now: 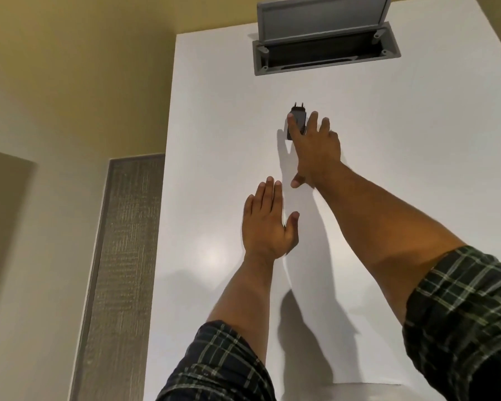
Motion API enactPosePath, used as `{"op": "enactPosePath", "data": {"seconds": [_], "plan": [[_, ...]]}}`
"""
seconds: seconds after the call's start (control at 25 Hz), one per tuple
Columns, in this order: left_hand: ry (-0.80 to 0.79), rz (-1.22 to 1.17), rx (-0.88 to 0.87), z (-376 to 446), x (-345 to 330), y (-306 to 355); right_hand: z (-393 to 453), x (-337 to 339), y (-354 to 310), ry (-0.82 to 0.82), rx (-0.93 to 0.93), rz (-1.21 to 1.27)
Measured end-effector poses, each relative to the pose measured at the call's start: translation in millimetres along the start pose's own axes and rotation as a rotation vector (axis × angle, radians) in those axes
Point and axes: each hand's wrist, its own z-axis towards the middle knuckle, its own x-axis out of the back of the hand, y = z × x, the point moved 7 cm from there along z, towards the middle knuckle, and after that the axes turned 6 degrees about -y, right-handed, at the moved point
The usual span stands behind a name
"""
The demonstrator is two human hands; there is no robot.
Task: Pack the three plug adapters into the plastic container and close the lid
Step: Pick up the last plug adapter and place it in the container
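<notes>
Head view of a white table with a grey cable hatch set into its far end, the hatch lid raised. One dark plug adapter lies on the bare tabletop, near the middle of the far half, its two round pins pointing away from the person toward the hatch. The right hand reaches out flat over the adapter, fingers spread; the index and middle fingertips rest on its body, covering its near end, and the thumb splays back toward the person, clear of the adapter. No pinch is closed around it. The left hand lies nearer the person and to the left, palm down, fingers extended and close together, thumb held apart; it holds nothing and is well apart from the adapter. Both forearms are bare below rolled plaid sleeves. The plastic container is out of view.
</notes>
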Motion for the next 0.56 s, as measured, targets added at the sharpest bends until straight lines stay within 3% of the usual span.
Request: {"op": "enactPosePath", "data": {"seconds": [0.24, 0.56], "plan": [[0.059, 0.026, 0.021, 24.6, -1.8, -2.0, 27.7, 4.2, 4.6, -0.096, 0.039, -0.035], [0.057, 0.062, 0.041, 28.8, -9.2, -3.9, 60.8, 7.8, -7.5, -0.025, 0.135, -0.033]]}}
